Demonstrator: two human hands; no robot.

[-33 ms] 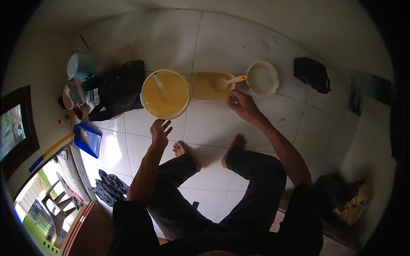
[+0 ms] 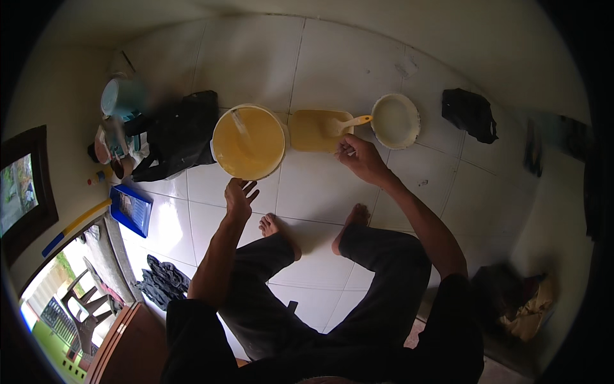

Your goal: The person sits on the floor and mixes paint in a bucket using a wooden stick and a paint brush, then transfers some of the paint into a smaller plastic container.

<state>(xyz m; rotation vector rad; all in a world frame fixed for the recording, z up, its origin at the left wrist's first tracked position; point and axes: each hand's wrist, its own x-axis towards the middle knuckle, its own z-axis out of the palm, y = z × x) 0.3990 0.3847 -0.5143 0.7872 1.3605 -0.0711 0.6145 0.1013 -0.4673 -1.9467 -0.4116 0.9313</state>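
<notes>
A round white bucket (image 2: 281, 163) of smooth yellowish liquid stands on the tiles ahead; a pale streak in it may be a stick or a reflection. My left hand (image 2: 239, 200) is at its near rim, fingers apart; whether they touch it I cannot tell. Right of the bucket lies a shallow yellow tray (image 2: 307, 131). A brush-like tool (image 2: 359, 120) with an orange-yellow handle rests across the tray's right side. By the tray's near right corner is my right hand (image 2: 361, 158), its fingers curled together; anything between them is hidden.
A shallow white round container (image 2: 395, 121) sits right of the tray, with a black bag (image 2: 469, 115) farther right. Left of the bucket are a larger black bag (image 2: 182, 131) and a light-blue pail (image 2: 121, 98). A blue dustpan (image 2: 132, 210) and dark crumpled cloth (image 2: 163, 281) lie near the doorway.
My right hand has shifted very slightly left along the tray's near edge. The whole view has moved a touch; my left hand stays by the bucket.
</notes>
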